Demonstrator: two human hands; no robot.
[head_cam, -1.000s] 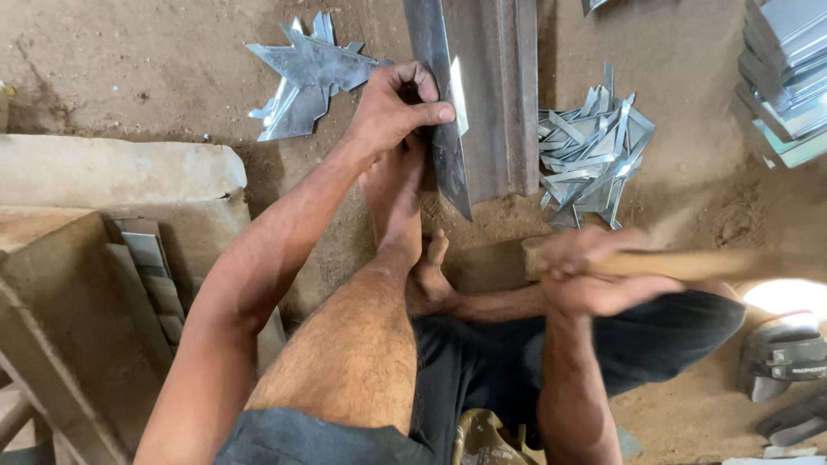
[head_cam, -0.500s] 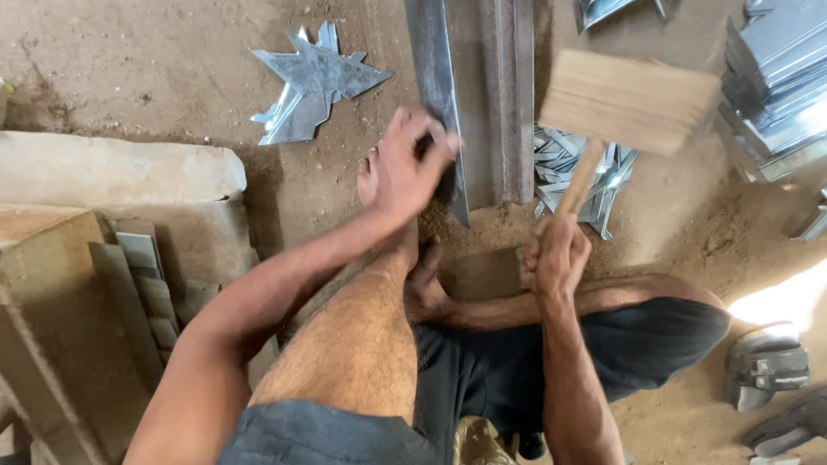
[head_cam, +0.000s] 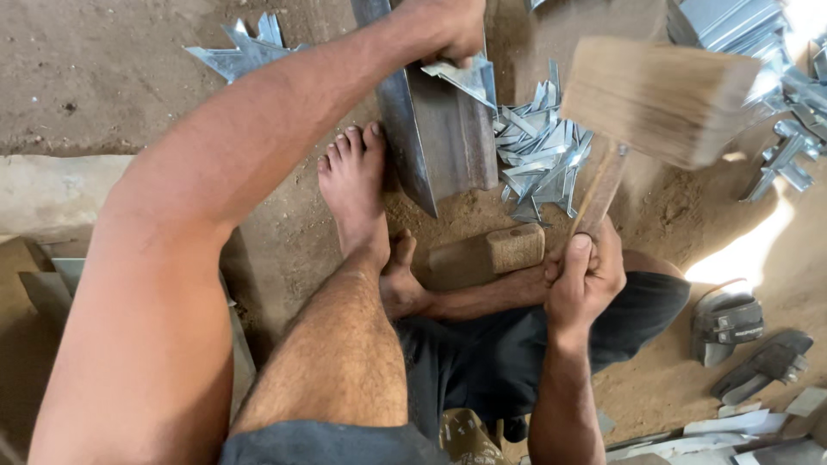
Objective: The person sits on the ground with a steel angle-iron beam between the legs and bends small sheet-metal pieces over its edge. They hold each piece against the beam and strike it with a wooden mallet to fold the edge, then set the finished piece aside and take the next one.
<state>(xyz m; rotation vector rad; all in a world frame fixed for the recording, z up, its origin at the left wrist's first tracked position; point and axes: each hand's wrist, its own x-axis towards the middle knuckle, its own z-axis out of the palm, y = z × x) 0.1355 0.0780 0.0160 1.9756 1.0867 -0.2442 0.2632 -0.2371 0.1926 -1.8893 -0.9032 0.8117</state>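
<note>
My right hand (head_cam: 582, 277) grips the handle of a wooden mallet (head_cam: 659, 99), whose blurred square head is raised above a heap of metal offcuts (head_cam: 536, 153). At the top of the view, my left hand (head_cam: 448, 30) presses a small bent sheet-metal piece (head_cam: 469, 76) onto a long steel angle bar (head_cam: 439, 129) lying on the dirt floor. My bare left foot (head_cam: 355, 194) rests beside the bar. A second wooden block (head_cam: 487, 256) lies in front of my folded right leg.
A star-shaped metal cutout (head_cam: 245, 52) lies on the floor at the upper left. Stacked metal sheets (head_cam: 732, 26) sit upper right. A pair of sandals (head_cam: 741, 340) lies right. Concrete blocks (head_cam: 43, 198) and metal strips lie left.
My left arm has reached further up along the bar and now holds a small metal piece on it. The mallet has swung from low at the right to raised high.
</note>
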